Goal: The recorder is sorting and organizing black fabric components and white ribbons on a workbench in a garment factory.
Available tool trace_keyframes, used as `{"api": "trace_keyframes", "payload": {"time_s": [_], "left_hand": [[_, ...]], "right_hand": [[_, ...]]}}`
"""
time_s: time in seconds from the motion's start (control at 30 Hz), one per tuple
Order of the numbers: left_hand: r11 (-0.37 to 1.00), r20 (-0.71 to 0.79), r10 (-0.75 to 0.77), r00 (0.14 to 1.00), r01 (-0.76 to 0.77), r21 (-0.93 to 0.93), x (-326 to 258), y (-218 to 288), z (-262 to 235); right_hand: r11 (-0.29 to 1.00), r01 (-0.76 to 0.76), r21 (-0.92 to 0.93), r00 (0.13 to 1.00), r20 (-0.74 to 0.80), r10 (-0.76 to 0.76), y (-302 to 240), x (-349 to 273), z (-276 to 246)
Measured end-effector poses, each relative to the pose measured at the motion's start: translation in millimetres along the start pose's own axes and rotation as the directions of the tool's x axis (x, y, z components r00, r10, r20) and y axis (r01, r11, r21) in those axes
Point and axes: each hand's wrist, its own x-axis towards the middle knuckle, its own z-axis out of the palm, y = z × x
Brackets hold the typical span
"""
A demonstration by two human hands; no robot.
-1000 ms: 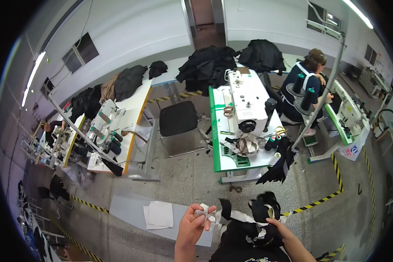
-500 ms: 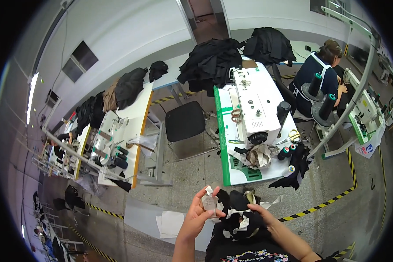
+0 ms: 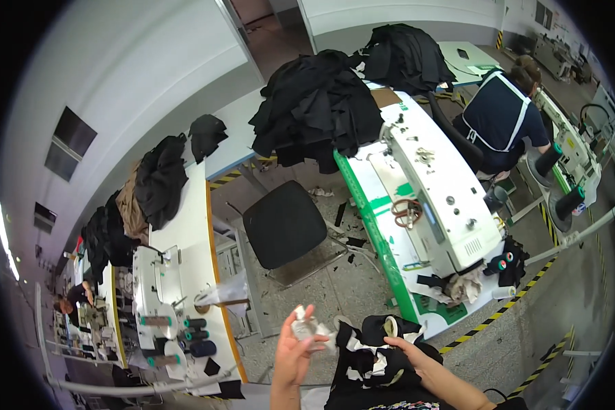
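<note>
- Your left hand (image 3: 294,357) is pinched narrow on a thin white scrap (image 3: 303,329), nearer you than the sewing machine (image 3: 441,195). You hold it up, maybe so it does not mix with the black cloth.
- Your right hand (image 3: 410,354) grips the right side of a black cloth bundle (image 3: 363,358), also on your side of the sewing machine. White strips (image 3: 376,370) show among its folds. It sits close to your body, perhaps so it cannot slip.
- Crumpled paper (image 3: 465,288) lies by the sewing machine's near end, on the green-edged tabletop (image 3: 384,239). I cannot tell if anything is inside it.
- Well left of the sewing machine is what looks like a clear plastic bag (image 3: 229,292). I cannot tell what it holds.
- Scissors (image 3: 408,213) lie just left of the sewing machine, likely so they are easy to grab.
- Farther left of the sewing machine stands a black chair (image 3: 285,224).
- Past the sewing machine, to its left, sits a big black cloth heap (image 3: 321,109), likely out of the way.
</note>
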Motion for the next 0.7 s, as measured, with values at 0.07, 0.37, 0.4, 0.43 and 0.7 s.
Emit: {"api": "trace_keyframes", "payload": {"time_s": [0.07,0.37,0.4,0.43,0.7], "left_hand": [[0.994,-0.094,0.084,0.992,-0.09,-0.063,16,25,-41],[0.719,-0.421,0.174,0.89,0.177,0.672,83,109,-123],[0.46,-0.35,0.121,0.929,0.26,0.849,93,111,-131],[0.135,-0.29,0.14,0.947,0.272,0.953,103,100,-146],[0.819,-0.224,-0.385,0.895,0.443,0.363,214,45,-93]], "right_hand": [[1.0,0.013,0.027,0.999,0.045,-0.015,0,20,29],[0.975,0.088,-0.205,0.981,-0.152,-0.121,-36,99,106],[0.933,0.14,-0.333,0.963,-0.175,-0.207,-44,109,114],[0.87,0.184,-0.457,0.937,-0.187,-0.296,-52,118,123],[0.577,0.217,-0.787,0.974,0.137,-0.18,-124,163,254]]}}
